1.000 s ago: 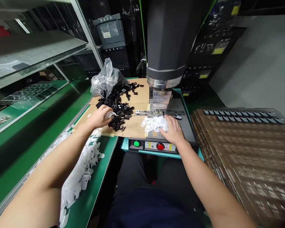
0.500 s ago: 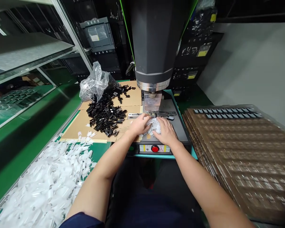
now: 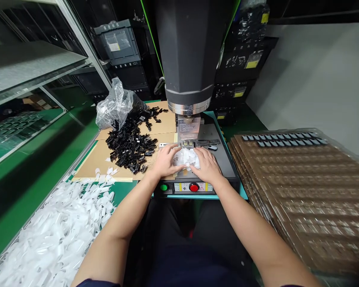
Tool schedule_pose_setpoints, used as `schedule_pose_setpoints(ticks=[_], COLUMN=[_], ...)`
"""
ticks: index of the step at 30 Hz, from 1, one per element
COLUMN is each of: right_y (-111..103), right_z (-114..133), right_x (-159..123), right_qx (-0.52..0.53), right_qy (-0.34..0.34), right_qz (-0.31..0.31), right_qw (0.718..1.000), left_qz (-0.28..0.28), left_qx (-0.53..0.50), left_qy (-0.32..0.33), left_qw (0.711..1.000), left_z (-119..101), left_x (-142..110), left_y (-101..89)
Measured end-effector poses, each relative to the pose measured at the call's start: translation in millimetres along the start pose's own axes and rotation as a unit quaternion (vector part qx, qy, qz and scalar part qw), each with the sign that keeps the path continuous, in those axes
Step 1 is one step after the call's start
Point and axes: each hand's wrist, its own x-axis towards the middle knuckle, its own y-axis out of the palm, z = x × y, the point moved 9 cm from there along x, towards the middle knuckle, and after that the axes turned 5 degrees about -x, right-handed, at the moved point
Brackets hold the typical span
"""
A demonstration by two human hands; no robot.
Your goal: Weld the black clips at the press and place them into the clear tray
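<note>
The left hand [image 3: 165, 160] has come over from the heap of black clips [image 3: 131, 145] and now rests with bent fingers on the little pile of white pieces [image 3: 186, 158] in the middle of the frame, and the right hand [image 3: 208, 164] lies on the pile's other side as before, so both hands now work on the same pile; I cannot tell if either one pinches a piece. The white pieces look thin, soft and flat, the clips are small, hard and shiny on brown cardboard [image 3: 101, 157], and a big dark round press [image 3: 190, 52] hangs just above. A crinkly clear bag [image 3: 115, 105] sits in the upper left, more white pieces [image 3: 56, 235] fill the lower left, and bumpy brown trays [image 3: 305, 187] stack on the right.
</note>
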Motion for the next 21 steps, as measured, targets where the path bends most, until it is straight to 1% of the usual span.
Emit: schedule_pose_setpoints(ticks=[2,6,8,13,16,21], right_y=[0,-1,-2,-1,-4,-21], right_z=[1,2,3,3,0,-10], right_x=[0,-1,-1,-1,-1,-5], right_qx=[-0.002,-0.001,-0.003,-0.006,0.0,0.026], right_qy=[-0.002,-0.008,-0.01,-0.01,-0.003,0.026], right_qz=[0.004,-0.002,-0.001,0.002,-0.015,-0.089], right_qw=[1.0,1.0,1.0,1.0,1.0,0.995], left_qz=[0.004,0.03,0.029,0.016,-0.007,-0.025], left_qx=[0.008,0.023,0.026,0.018,0.005,-0.009], left_qy=[-0.019,-0.05,-0.062,-0.1,-0.119,-0.099], left_qw=[1.0,0.998,0.997,0.995,0.993,0.995], left_z=[8,18,18,10,8,1], left_x=[-12,-26,-25,-11,-8,-14], left_y=[0.0,12.8,20.4,37.6,38.3,29.1])
